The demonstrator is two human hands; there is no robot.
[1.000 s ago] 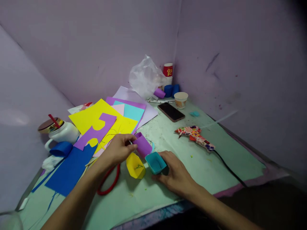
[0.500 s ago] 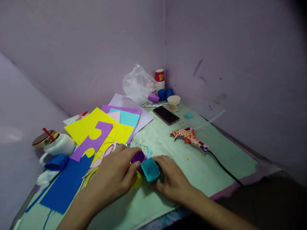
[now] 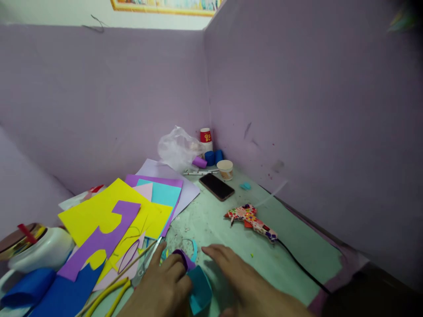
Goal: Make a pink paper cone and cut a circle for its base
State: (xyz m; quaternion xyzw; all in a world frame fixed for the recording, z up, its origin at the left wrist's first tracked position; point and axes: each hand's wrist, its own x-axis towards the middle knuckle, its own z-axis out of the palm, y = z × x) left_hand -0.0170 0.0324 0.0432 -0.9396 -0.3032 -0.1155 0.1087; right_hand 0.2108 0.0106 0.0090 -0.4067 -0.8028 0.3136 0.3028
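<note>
My left hand (image 3: 161, 284) is curled at the bottom edge, its fingers pinched on a small purple foam cup (image 3: 183, 258). A teal foam cup (image 3: 200, 290) lies just right of it, between my two hands. My right hand (image 3: 233, 277) rests flat on the green mat (image 3: 297, 251) with its fingers stretched out, beside the teal cup; whether its thumb touches the cup is hidden. A thin teal strip (image 3: 194, 248) curls just beyond the purple cup.
Yellow-handled scissors (image 3: 145, 264) lie left of my hands, by yellow (image 3: 95, 213), purple and blue foam sheets. A patterned glue gun (image 3: 251, 218) with a black cord, a phone (image 3: 216, 186), a paper cup (image 3: 226, 169), a plastic bag (image 3: 176, 147) and a white mug (image 3: 41, 248) stand around.
The view has tilted up, so my hands sit lower in the picture. My right hand's fingers have stretched out from the teal cup. The yellow cup is out of sight.
</note>
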